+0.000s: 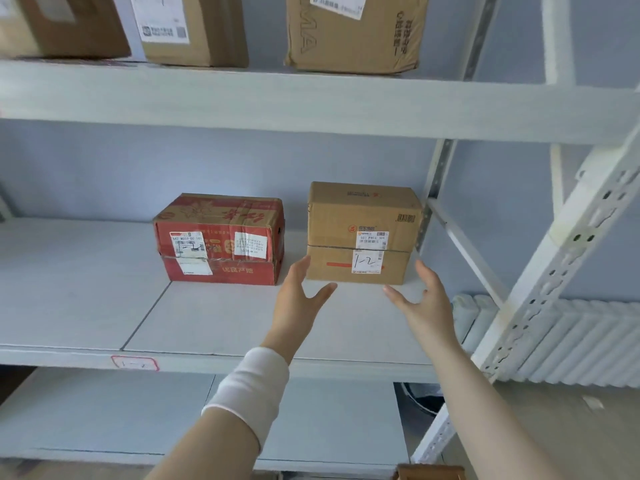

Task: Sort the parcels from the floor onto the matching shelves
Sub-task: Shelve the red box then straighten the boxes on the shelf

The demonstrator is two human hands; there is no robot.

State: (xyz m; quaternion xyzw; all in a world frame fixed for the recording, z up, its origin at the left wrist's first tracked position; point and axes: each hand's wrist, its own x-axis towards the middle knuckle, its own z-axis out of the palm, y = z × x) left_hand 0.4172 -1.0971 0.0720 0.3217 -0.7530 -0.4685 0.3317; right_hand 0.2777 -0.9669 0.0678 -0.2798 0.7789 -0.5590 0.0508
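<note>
A brown cardboard parcel (pixel 360 233) with "1-2" handwritten on its label stands on the middle shelf (pixel 214 323), toward the right. Left of it sits a red parcel (pixel 218 239) with white labels. My left hand (pixel 298 299) hovers just in front of the brown parcel's left lower corner, fingers spread, holding nothing. My right hand (pixel 422 303) is open at the parcel's right front, a little apart from it. A small red-framed tag (pixel 135 362) reading "1-2" is stuck on the shelf's front edge.
The upper shelf (pixel 311 105) carries three brown parcels (pixel 353 32). A lower shelf (pixel 104 417) lies below. White perforated uprights (pixel 561 258) frame the right side, with a white radiator (pixel 581 344) behind. A brown box corner (pixel 429 472) shows at the bottom edge.
</note>
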